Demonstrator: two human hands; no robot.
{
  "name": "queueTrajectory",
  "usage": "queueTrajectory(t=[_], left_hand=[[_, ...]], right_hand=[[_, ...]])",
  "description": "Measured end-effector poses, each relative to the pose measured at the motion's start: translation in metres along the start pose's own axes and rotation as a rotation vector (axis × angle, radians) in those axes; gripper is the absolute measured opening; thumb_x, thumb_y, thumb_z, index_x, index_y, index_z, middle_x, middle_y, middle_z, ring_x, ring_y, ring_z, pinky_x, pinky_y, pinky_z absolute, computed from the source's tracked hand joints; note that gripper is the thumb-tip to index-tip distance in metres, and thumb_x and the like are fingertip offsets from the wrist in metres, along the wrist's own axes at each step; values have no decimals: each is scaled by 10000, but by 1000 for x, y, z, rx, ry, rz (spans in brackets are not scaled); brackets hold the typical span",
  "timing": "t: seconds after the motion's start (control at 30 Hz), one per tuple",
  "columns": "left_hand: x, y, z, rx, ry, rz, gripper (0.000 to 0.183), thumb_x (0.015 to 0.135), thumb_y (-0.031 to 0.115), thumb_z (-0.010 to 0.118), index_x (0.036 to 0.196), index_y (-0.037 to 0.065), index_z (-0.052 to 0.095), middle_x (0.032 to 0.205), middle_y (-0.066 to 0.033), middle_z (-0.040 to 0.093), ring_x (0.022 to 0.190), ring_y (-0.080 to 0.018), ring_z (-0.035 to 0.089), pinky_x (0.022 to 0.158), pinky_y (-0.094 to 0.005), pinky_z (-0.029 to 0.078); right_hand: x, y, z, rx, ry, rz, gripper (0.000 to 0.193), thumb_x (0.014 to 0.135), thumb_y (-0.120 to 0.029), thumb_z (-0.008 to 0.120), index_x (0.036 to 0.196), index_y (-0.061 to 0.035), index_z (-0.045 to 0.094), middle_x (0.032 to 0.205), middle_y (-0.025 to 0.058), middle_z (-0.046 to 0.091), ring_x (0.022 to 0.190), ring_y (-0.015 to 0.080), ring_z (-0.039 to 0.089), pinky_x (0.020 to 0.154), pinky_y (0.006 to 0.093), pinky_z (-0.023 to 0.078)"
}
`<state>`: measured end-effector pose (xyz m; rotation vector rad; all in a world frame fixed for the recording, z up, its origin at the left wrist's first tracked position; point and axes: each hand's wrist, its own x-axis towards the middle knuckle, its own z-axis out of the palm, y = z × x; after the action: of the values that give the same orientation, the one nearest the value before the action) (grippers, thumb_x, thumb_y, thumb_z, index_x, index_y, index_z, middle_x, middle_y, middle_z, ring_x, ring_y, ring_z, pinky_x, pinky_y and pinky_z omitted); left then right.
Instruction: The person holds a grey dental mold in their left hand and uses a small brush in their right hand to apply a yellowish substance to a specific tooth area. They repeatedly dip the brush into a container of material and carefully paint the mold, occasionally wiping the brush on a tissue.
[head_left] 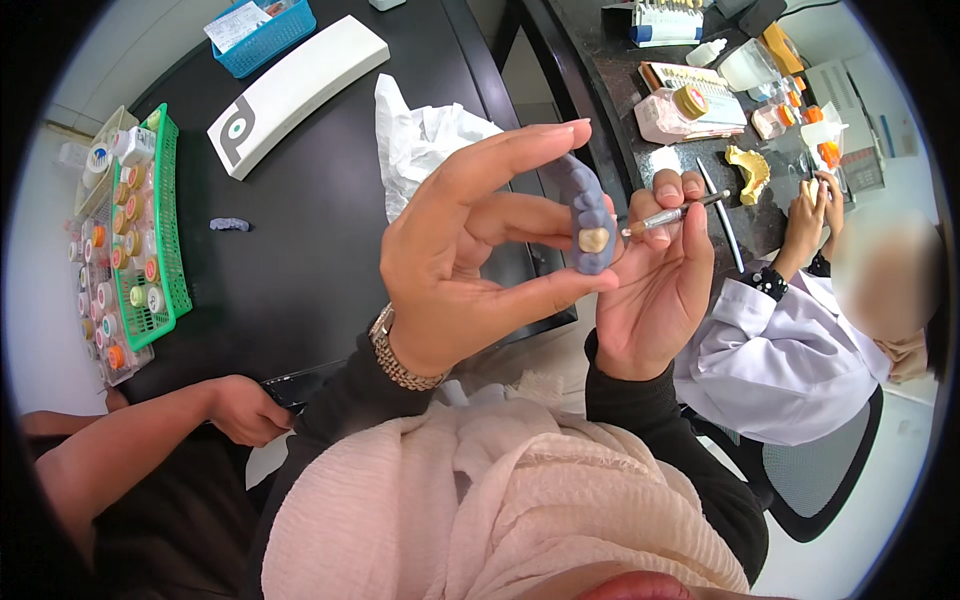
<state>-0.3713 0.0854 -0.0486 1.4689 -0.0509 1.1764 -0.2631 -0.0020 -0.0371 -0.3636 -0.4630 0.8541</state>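
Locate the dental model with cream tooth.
Head view, right of centre: dental model in the left hand, left of the thin tool in the right hand.

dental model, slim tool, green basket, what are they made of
Dental model: likely matte grey-blue resin or plaster, judging by its dull, even surface; its cream tooth, smoother, perhaps ceramic or wax. Slim tool: partly shiny metal, by its silvery glint; otherwise unclear. Green basket: likely moulded plastic, uniformly coloured and perforated.

Black table (310,270) before me: small grey-blue piece (229,225), long white box (305,92) farther off, blue basket (275,45) beyond box, crumpled white tissue (420,135) right of box, green basket (175,220) at my far left. Dark counter (618,100) to my right: yellowish dental model (750,178), slim white tool (723,217).
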Motion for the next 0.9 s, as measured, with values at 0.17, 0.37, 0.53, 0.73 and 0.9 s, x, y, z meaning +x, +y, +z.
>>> queueTrajectory(t=[0.17, 0.37, 0.53, 0.73, 0.9], left_hand=[[-1, -1, -2, -5, 0, 21, 759, 547, -95, 733, 1185, -77, 321, 1199, -303, 381, 887, -257, 592, 736, -301, 510], [-1, 0, -1, 4, 2, 5, 770, 540, -99, 735, 1188, -67, 320, 1200, -302, 380, 889, -252, 590, 731, -305, 514], [0, 1, 1, -4, -1, -15, 781, 535, -91, 743, 1191, -58, 320, 1203, -301, 378, 887, -248, 591, 737, -307, 512], [0, 1, 2, -10, -5, -23, 789, 533, -83, 748, 1195, -50, 319, 1200, -299, 382, 882, -236, 593, 736, -305, 512], [1, 2, 1, -9, -9, -26, 789, 535, -80, 749, 1195, -49, 318, 1200, -297, 383, 882, -239, 592, 739, -306, 511]], right_hand=[[0, 1, 1, -3, -2, 12, 89, 888, -96, 364, 975, -87, 353, 892, 80, 454, 694, 141, 502, 874, 524, 405], [0, 1, 0, -8, -4, 10, 115, 874, -92, 389, 977, -87, 338, 894, 88, 454, 676, 157, 498, 883, 519, 396], [1, -1, -1, -9, -11, 13, 123, 868, -88, 401, 973, -87, 336, 898, 94, 457, 664, 159, 503, 880, 517, 400], [0, -1, -1, -25, -5, 1, 133, 867, -88, 405, 976, -84, 329, 901, 102, 459, 659, 161, 512, 868, 513, 416], [1, -1, -1, -43, -16, -6, 135, 866, -87, 404, 977, -83, 325, 901, 106, 459, 658, 158, 512, 860, 513, 426]])
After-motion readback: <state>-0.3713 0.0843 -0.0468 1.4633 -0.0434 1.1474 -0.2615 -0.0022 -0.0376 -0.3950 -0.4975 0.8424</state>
